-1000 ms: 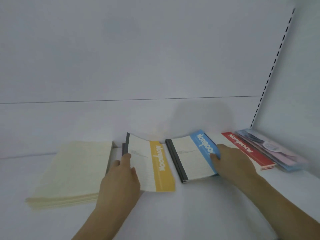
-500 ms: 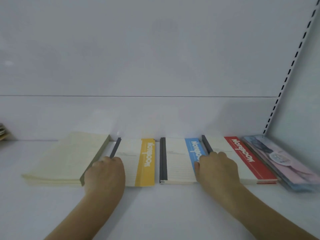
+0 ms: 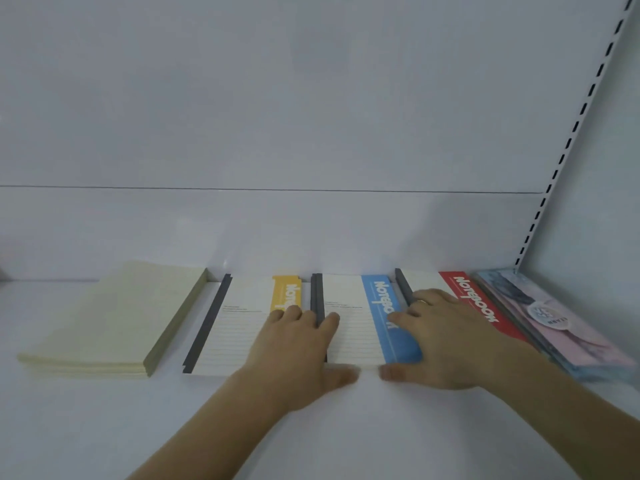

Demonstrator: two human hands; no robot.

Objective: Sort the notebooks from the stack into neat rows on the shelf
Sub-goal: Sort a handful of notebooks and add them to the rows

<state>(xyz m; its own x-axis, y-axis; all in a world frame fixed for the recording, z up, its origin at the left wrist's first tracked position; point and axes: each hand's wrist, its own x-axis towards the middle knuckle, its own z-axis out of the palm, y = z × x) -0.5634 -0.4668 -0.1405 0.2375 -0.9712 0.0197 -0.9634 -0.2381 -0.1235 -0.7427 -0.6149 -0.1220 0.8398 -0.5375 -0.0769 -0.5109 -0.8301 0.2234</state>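
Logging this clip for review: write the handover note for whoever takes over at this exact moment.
Left hand: flat, open, across the yellow notebook and blue notebook.
Right hand: flat, open, across blue and the red notebook.
Done: cream notebook stack, yellow, blue, red and pink-blue notebooks lie side by side on the shelf.
Left: even the gaps, square the front edges.

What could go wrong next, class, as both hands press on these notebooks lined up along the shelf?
1. The left hand straddles the yellow notebook and the blue notebook; an uneven push could skew one and spoil the row.
2. The right hand lies across the blue and the red notebook; sliding sideways might ride one cover over the other.
3. The red notebook sits tight against the pink-and-blue stack, so a nudge could shift that too.
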